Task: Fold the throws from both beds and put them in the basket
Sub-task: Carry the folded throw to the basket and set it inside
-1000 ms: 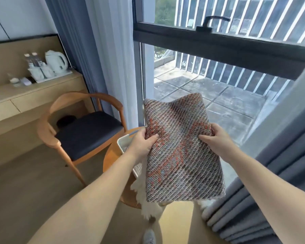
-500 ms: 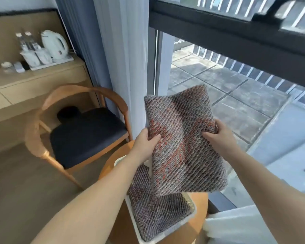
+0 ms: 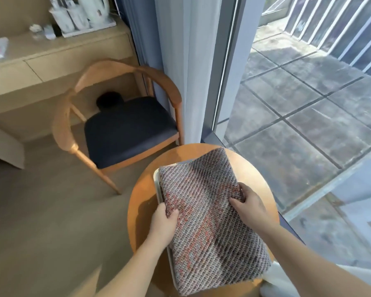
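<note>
I see a folded woven throw (image 3: 210, 219), grey with orange-red flecks, lying over a white basket (image 3: 157, 185) and covering nearly all of it; only the basket's pale rim shows along the throw's left edge and at its far left corner. I cannot tell whether the throw rests fully on the basket or is partly carried. The left hand (image 3: 162, 225) grips the throw's left edge, thumb on top and fingers curled beneath the fabric. The right hand (image 3: 250, 205) pinches the right edge, fingers bent onto the weave and bunching it slightly. The basket sits on a round wooden side table (image 3: 141, 202), toward the table's centre. Beyond the table's far left edge stands a wooden armchair (image 3: 124, 116) with a dark seat, before a wooden desk (image 3: 51, 54) bearing a white kettle (image 3: 94, 7). A sheer curtain (image 3: 180, 61) hangs beside the glass door (image 3: 229, 61).
</note>
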A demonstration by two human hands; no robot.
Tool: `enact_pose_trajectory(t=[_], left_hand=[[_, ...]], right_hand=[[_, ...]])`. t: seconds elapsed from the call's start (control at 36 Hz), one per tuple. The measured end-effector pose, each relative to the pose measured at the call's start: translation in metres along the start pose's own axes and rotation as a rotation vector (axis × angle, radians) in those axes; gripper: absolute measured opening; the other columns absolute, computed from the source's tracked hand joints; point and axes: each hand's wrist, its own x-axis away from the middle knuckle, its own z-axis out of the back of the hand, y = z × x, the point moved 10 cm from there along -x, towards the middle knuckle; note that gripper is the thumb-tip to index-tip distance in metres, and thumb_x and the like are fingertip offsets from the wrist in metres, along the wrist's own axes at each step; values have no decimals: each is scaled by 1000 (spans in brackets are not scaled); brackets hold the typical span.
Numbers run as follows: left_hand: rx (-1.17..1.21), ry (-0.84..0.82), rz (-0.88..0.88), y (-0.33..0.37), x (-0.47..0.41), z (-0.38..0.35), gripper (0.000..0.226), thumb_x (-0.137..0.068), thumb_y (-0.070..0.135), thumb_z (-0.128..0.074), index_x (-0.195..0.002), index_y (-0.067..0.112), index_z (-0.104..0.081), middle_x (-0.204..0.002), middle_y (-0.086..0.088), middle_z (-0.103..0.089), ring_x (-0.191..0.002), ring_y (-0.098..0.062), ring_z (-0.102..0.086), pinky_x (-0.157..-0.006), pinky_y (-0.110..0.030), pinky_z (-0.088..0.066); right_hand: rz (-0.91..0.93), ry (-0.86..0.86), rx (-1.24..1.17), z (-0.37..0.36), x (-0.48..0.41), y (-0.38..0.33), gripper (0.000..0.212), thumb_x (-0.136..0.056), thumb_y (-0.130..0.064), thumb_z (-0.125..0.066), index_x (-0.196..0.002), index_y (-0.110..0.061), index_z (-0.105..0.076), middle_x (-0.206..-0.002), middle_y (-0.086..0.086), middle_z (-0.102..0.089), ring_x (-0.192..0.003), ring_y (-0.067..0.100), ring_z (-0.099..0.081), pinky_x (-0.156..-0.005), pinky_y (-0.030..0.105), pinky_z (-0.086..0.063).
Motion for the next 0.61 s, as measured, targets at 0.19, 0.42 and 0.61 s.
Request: enact_pose_trajectory(t=[0.19,0.42,0.61], left_hand=[[-144,177,48,-23,-7,2,27,-97,24,-46,-122,16,-51,-112,-2,-62,-101,-23,-60,-81,-35,-50],[-494,305,-3,-23,-20,7,39,-97,23,-43,-134,12,-39,-125,-9,-56,-125,-28,-42,-107,-42,-30],[-684,356,-148,-9,-34,1,60,-90,17,-45,-144,14,-19,-145,-8,-38,-133,-27,-26,-111,-42,-16]], right_hand=[[109,-85,131,-26,-18,7,60,-98,-31,-51,-151,-19,-24,-148,3,-41,-129,26,-46,-102,38,-41],[261,-43,569,-50,-35,-1,52,-100,-17,-39,-147,-22,-18,-123,10,-51,-99,31,-53,-74,36,-42],[317,58,884,-69,-33,-16,76,-85,0,-39,-150,-16,-5,-139,18,-34,-118,33,-39,-97,39,-36]])
